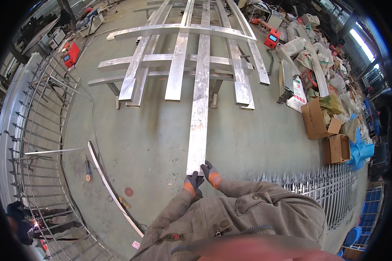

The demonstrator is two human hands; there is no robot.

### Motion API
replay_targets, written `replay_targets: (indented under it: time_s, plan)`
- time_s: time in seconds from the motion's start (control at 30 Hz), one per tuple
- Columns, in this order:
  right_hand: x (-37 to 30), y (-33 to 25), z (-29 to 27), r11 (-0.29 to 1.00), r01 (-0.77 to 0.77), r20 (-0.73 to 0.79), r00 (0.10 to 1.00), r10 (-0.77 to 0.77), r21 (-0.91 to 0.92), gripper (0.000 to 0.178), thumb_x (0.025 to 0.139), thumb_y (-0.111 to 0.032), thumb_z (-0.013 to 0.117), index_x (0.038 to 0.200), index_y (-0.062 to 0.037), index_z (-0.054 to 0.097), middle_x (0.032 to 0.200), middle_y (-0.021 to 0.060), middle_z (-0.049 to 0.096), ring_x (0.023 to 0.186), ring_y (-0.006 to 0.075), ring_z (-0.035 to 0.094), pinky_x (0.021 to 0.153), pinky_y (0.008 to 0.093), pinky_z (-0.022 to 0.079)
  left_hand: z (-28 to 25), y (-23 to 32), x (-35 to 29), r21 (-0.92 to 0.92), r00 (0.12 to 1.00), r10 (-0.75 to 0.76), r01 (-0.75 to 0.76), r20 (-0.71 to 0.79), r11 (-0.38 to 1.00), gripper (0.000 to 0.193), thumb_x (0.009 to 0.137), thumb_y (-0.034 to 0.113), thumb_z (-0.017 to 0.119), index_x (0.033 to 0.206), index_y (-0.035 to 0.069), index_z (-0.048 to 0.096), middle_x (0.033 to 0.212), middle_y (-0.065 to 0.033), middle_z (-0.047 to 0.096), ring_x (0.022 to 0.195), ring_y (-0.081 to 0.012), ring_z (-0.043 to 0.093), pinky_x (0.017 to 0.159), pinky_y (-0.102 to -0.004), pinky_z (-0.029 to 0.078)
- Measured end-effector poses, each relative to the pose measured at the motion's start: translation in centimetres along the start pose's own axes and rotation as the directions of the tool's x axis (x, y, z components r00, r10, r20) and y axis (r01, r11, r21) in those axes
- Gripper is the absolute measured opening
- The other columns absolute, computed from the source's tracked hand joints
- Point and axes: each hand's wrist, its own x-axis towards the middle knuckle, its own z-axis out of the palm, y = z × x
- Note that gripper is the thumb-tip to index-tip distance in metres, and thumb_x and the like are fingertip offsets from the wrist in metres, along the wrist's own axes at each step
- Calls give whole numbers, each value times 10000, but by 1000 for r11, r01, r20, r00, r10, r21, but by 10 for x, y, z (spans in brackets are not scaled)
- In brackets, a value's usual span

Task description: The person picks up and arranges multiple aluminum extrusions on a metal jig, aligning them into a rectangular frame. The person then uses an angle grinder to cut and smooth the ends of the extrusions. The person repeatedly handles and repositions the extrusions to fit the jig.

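Observation:
A long, flat-sided silvery metal tube (198, 122) points away from me, its near end close to my body and its far part lying on a stand among other tubes. My left hand (193, 181), in a dark glove with an orange cuff, is closed around the left corner of that near end. Gloved the same way, my right hand (211, 171) grips the right edge just beside it. The undersides of the fingers are hidden by the tube. Several similar tubes (175, 82) rest on crosswise metal bars (135, 63) ahead.
Spiked fence panels stand at left (43, 130) and right (318, 187). A narrow strip (104, 174), an angle grinder (88, 169) and a disc (129, 192) lie on the floor. Cardboard boxes (313, 119) line the right. A person (19, 222) works among sparks at lower left.

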Motion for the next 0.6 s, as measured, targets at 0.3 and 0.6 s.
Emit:
replay_targets:
  time_s: [0.3, 0.6]
  plan:
    - [180, -28, -10, 996, 68, -255, 965, -51, 58, 569, 1158, -463, 488, 1470, -9, 629, 1439, 262, 698, 1338, 447, 645, 1142, 471, 501, 84, 60, 110, -12, 999, -40, 40, 8, 999, 368, 1140, 247, 667, 1387, -25, 677, 1290, -184, 786, 1131, -308, 784, 1006, -435, 673]
    - [283, -104, -44, 957, 100, -228, 960, -165, -273, 577, 1175, -486, 410, 1412, -26, 664, 1469, 289, 662, 1361, 506, 598, 1101, 520, 511, 155, 117, 198, 570, 976, 195, -213, 94, 793, 338, 1144, 301, 652, 1285, 4, 730, 1055, -91, 778, 921, -205, 739, 801, -375, 626]
